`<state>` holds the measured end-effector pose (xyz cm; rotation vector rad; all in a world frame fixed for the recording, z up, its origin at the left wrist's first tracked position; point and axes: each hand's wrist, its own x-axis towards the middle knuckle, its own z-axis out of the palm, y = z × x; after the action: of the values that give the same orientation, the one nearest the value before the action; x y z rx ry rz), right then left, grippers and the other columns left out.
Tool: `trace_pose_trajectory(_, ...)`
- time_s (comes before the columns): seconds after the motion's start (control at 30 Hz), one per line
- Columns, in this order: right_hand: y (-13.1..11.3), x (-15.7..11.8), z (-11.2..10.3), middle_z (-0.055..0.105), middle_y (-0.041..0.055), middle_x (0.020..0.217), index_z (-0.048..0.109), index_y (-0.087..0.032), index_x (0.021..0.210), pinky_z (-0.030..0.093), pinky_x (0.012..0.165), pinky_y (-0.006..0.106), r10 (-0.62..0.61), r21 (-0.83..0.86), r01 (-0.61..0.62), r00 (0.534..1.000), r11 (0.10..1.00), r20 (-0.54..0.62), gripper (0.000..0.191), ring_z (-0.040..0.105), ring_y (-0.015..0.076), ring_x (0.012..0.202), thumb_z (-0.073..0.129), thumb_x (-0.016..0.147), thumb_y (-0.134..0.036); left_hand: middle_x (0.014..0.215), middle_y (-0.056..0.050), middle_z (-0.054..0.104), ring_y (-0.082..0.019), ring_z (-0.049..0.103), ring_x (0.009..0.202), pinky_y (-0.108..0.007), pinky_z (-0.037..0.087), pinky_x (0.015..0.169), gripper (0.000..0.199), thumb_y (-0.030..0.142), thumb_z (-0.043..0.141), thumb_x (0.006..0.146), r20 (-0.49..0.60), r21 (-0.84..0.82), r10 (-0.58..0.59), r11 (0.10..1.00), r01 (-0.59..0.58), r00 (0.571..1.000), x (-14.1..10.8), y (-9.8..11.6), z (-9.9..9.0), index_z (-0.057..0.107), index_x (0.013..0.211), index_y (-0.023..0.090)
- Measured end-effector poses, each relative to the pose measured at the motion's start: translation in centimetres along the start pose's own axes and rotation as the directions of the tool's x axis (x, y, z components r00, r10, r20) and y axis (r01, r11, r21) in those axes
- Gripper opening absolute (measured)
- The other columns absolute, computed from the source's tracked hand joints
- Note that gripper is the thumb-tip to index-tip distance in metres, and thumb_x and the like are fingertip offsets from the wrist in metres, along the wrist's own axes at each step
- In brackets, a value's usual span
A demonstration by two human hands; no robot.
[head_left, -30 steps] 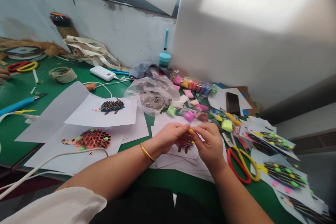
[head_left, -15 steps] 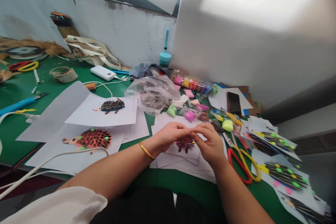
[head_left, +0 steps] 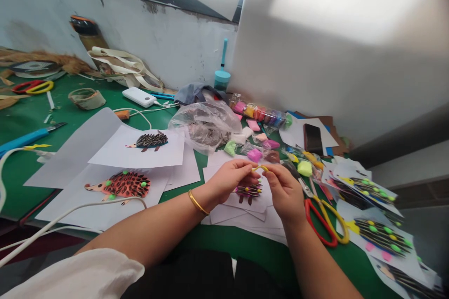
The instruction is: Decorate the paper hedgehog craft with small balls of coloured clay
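Between the fingertips of my left hand (head_left: 229, 180) and my right hand (head_left: 286, 191) I held a thin, soft strand of yellow modelling clay (head_left: 260, 167), each hand pinching it narrowly at one end so that it arched in a small bow. Just below my fingers lay a small paper hedgehog (head_left: 248, 191) with dark seed spines and coloured dots, resting on a stack of white paper (head_left: 219, 212). Just beyond my fingertips sat a lump of lime-green clay (head_left: 305, 168) and a bright pink clay piece (head_left: 254, 155). Right of my fingers lay scissors with red and yellow handles (head_left: 324, 222). Well left of them was an orange paper hedgehog with dark spines (head_left: 121, 184), and a gold bangle (head_left: 197, 202) circled my left wrist
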<state>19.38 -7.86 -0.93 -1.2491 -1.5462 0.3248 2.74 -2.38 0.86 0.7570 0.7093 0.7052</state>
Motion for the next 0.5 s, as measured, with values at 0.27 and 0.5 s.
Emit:
trace_pose_trajectory(0.27,-0.10,0.21,0.49,0.066,0.0062,0.097,0.069,-0.024,0.100,0.049,0.084,0.041,-0.070,-0.201,0.072,0.997,0.977,0.020,0.020,0.059,0.0239,0.095,0.069,0.088,-0.039,0.093,-0.012,0.074,-0.015,0.069,0.078,-0.028,0.053,0.080,0.029,0.036,0.076,0.078,0.068,-0.019,-0.006,1.000,0.008,0.998,-0.14,-0.37,0.05,0.074,0.094,0.011)
trace_pose_trajectory(0.5,-0.02,0.08,0.60,0.063,0.0037,0.085,0.063,-0.023,0.085,0.047,0.078,0.037,-0.088,-0.195,0.090,0.996,0.977,0.020,0.015,0.058,0.0208,0.085,0.060,0.094,-0.034,0.074,-0.007,0.070,-0.013,0.066,0.064,-0.024,0.050,0.064,0.040,0.044,0.087,0.065,0.100,0.076,0.009,0.997,-0.017,0.995,0.16,-0.54,-0.60,0.069,0.081,0.011)
